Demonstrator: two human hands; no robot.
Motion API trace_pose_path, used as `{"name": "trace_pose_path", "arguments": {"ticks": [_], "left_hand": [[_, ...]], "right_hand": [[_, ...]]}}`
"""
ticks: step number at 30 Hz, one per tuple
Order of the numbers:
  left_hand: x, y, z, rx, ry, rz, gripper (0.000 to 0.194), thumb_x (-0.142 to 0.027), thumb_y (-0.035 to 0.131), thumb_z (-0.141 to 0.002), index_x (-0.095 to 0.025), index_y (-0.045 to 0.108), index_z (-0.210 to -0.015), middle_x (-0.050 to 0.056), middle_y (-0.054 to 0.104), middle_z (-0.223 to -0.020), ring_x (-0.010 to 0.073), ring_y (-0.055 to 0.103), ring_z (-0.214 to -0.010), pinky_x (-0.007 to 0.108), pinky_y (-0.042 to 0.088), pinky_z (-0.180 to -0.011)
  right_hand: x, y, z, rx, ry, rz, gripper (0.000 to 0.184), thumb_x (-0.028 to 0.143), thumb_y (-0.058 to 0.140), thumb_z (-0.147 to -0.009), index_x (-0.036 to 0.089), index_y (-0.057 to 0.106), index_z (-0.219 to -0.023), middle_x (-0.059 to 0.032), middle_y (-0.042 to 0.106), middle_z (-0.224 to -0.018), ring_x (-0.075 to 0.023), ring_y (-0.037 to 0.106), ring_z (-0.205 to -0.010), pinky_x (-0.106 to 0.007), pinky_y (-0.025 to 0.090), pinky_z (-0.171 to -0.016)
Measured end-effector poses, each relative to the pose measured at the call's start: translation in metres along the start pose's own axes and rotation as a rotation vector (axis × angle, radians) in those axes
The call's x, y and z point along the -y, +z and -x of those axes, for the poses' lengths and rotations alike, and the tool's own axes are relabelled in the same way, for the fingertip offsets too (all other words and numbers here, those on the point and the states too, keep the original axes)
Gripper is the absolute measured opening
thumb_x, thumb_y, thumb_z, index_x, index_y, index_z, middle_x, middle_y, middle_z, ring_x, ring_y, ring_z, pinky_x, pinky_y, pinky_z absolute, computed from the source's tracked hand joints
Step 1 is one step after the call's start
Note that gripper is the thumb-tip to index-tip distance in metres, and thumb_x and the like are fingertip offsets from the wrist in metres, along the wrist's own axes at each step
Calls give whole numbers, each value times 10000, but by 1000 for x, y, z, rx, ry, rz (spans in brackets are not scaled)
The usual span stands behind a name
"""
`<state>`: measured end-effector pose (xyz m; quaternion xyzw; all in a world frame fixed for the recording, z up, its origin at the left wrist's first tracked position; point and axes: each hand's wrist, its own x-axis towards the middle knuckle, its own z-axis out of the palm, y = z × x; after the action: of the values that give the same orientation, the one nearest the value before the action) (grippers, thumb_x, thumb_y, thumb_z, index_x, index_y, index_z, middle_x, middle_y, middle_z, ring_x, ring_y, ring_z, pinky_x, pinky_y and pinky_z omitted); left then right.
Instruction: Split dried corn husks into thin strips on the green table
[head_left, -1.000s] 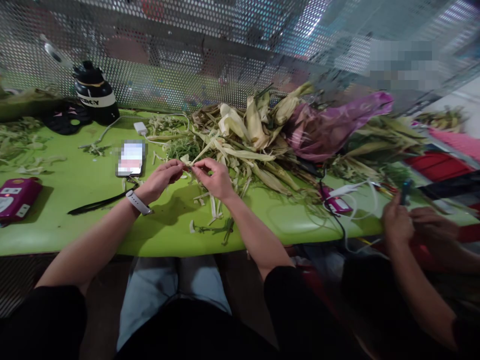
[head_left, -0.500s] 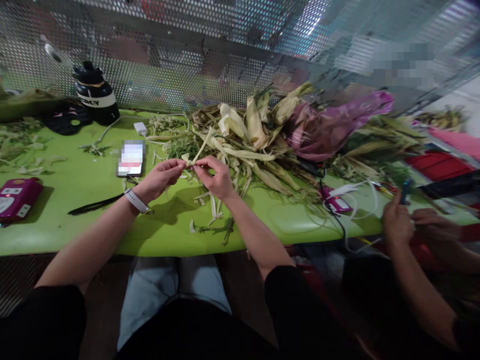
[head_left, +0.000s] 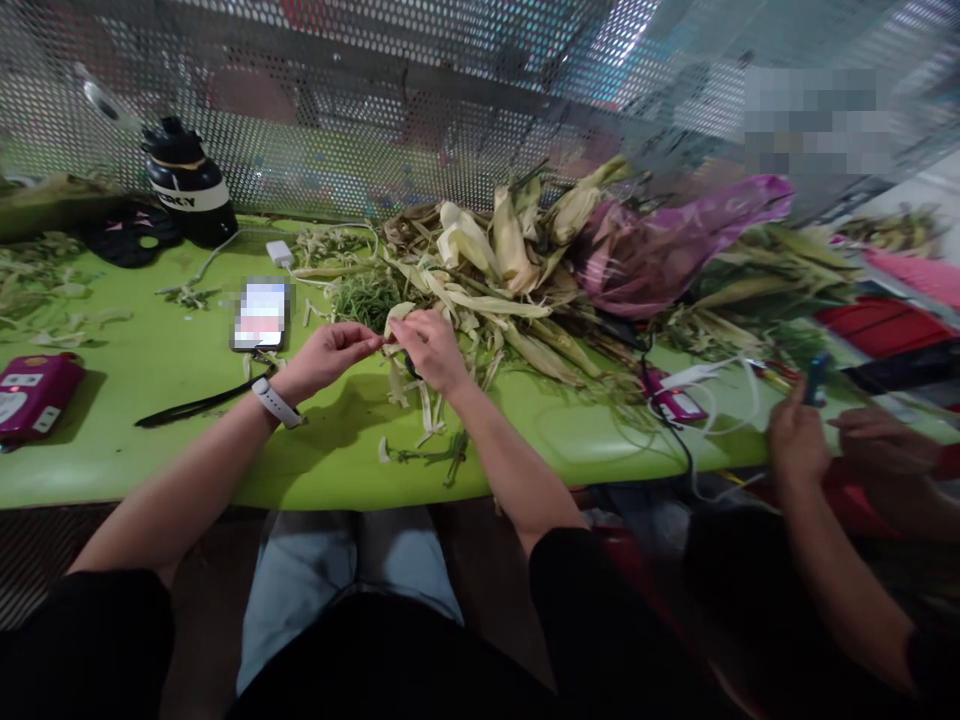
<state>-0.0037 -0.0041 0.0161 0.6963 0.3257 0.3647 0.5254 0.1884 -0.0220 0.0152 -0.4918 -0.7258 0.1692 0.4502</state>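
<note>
Over the green table, my two hands meet at the fingertips. A pale, curled piece of corn husk stands up at the right hand's fingers. My left hand, with a white watch band on its wrist, is closed in a pinch at the lower edge of that piece. My right hand is closed on it from the other side; a small dark curved thing shows under its fingers, too unclear to name. Behind the hands lies a heap of shredded green strips. Loose husk strips lie below them.
A pile of corn husks and a purple plastic bag stand behind to the right. At left are a phone, a black strap, a magenta power box and a black bottle. Another person's hand holds a phone at right.
The long pale husk strip that stuck up between my fingers no longer shows; a wider curled piece is there now. My left hand has shifted slightly right, and the right fingers have curled over.
</note>
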Motion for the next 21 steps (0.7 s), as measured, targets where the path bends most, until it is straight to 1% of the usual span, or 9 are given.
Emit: {"name": "trace_pose_path", "arguments": {"ticks": [2,5,7,9,11,13,15,18,21], "left_hand": [[1,1,0,2,1,-28,271,-413,688,-841,-143,701,-828,37,648,-755,119,535,-674,261,411,-652],[1,3,0,-83,-28,-44,253,-400,714,-824,-154,687,-873,-20,544,-616,84,398,-536,232,312,-527],[2,3,0,-114,-54,-7,260,-393,730,-810,-165,689,-927,-43,488,-573,75,326,-501,228,250,-486],[2,2,-1,-77,-104,57,270,-407,725,-807,-168,704,-930,-43,464,-557,74,308,-491,230,216,-468],[3,1,-1,-28,-165,115,278,-431,718,-804,-164,715,-882,-47,412,-528,72,278,-471,238,171,-452],[4,0,0,5,-200,144,290,-447,724,-792,-162,717,-842,-57,351,-504,70,236,-452,251,121,-447],[4,0,0,28,-199,160,288,-447,735,-780,-162,719,-821,-59,330,-500,70,220,-450,261,100,-452],[4,1,1,65,-196,178,276,-439,737,-781,-164,721,-804,-56,343,-499,71,215,-453,267,99,-461],[4,1,1,86,-199,172,269,-433,719,-803,-164,727,-809,-51,375,-502,72,228,-457,265,110,-466]], "right_hand": [[-1,5,0,64,104,-175,400,549,551,-902,213,655,-711,-34,657,-804,-192,583,-866,-355,451,-876],[-4,13,0,22,230,-373,340,541,652,-814,206,630,-758,-8,640,-786,-161,590,-810,-298,487,-790],[-7,18,0,-11,264,-449,338,529,679,-781,199,607,-773,2,626,-770,-144,588,-770,-279,502,-753],[-9,22,-1,-42,269,-499,350,529,705,-754,200,600,-815,1,634,-802,-136,597,-767,-276,518,-757],[-10,24,-2,-49,269,-550,365,533,728,-731,214,599,-854,-2,650,-853,-134,612,-785,-282,533,-780],[-11,26,-2,-50,273,-595,362,532,743,-719,225,594,-840,-1,656,-862,-133,619,-789,-289,545,-791],[-11,26,-2,-73,262,-615,347,521,747,-725,226,583,-808,4,651,-836,-130,618,-780,-295,549,-801],[-12,27,-2,-108,233,-574,328,513,715,-761,221,570,-802,3,638,-816,-130,615,-781,-299,545,-808],[-13,29,-2,-114,235,-515,325,536,662,-801,228,565,-832,-2,628,-819,-133,614,-783,-290,546,-760]]}}
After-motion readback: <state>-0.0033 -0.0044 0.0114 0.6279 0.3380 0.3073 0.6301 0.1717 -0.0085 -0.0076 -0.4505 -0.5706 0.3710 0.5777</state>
